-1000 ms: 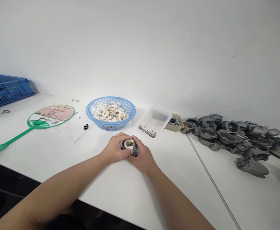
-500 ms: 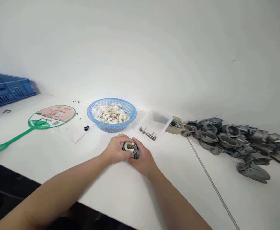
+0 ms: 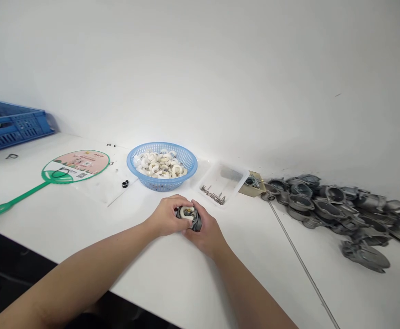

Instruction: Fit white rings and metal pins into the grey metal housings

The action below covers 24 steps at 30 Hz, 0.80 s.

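Observation:
Between my two hands, low over the white table, is a grey metal carburetor body (image 3: 196, 223) with a white C-shaped plastic float (image 3: 184, 212) in its open top. Small brass parts show in the middle of it. My left hand (image 3: 168, 216) closes round the left side, its thumb pressing near the float. My right hand (image 3: 206, 230) wraps the right side, fingers along the far edge. The underside is hidden by my hands. Just beyond them stands a blue plastic basket (image 3: 162, 184) filled with white floats (image 3: 158, 164).
A clear tub (image 3: 236, 189) of metal pins and a beige bin (image 3: 254, 188) sit behind right. Grey metal castings (image 3: 330, 208) are heaped at the right, past a thin rod (image 3: 302, 262). Leftward are a green-handled fan (image 3: 79, 165), black rings (image 3: 125, 184) and a blue crate (image 3: 18, 130).
The view has shifted slightly, so things on the table appear a little lower and to the right. Both hands keep the same hold on the carburetor body.

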Available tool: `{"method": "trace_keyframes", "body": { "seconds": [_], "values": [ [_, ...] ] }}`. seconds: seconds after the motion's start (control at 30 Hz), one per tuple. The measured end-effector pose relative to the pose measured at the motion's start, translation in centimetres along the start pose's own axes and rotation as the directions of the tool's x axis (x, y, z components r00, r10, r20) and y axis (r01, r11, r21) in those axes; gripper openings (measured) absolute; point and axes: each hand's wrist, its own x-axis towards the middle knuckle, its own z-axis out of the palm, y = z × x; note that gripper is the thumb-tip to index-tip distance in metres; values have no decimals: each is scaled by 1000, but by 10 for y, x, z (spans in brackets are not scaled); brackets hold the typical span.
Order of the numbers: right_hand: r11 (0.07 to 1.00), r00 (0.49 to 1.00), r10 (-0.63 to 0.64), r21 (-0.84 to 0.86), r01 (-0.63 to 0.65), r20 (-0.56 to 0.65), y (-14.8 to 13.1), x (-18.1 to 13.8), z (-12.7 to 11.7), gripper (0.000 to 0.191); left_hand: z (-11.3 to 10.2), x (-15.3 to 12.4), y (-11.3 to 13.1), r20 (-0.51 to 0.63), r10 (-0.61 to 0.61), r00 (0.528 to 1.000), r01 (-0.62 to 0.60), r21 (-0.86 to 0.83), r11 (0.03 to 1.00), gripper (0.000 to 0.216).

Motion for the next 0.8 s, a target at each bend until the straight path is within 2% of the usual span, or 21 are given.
{"method": "trace_keyframes", "body": {
  "seconds": [0.13, 0.33, 0.43, 0.5, 0.57, 0.63, 0.67, 0.7, 0.77, 0.8],
  "values": [
    [999, 1000, 4, 37, -5, 26, 4, 0, -1, 83, -1, 0, 2, 8, -13, 1000, 13, 26, 1000, 41],
    [976, 999, -24, 216, 16, 35, 12, -4, -5, 87, -2, 0, 6, 9, 2, 1000, -2, 65, 998, 39],
    [981, 995, 25, 196, -6, -98, 6, -7, -10, 75, -2, -1, 8, 14, 0, 1000, -1, 74, 997, 39],
    [991, 956, 82, 125, -48, -283, 1, -6, -17, 64, -2, -1, 9, 10, -7, 1000, 6, 86, 996, 39],
    [991, 878, 133, 51, -124, -459, -2, -1, -29, 57, -2, -2, 10, 5, -12, 1000, 12, 93, 996, 39],
    [972, 826, 133, -91, -218, -548, -3, 10, -43, 51, -2, -2, 11, -1, -12, 1000, 12, 93, 996, 37],
    [940, 835, 105, -221, -261, -541, -3, 17, -51, 47, -2, -2, 11, -2, -10, 1000, 10, 92, 996, 37],
    [882, 864, 70, -374, -287, -499, -3, 25, -59, 43, -1, -2, 11, -3, -9, 1000, 9, 90, 996, 36],
    [710, 944, 42, -655, -258, -327, -4, 44, -71, 36, -1, -2, 11, -5, -5, 1000, 6, 87, 996, 36],
    [657, 968, 53, -721, -219, -246, -4, 53, -75, 33, -2, -2, 11, -7, -1, 1000, 2, 86, 996, 36]
  ]
}}
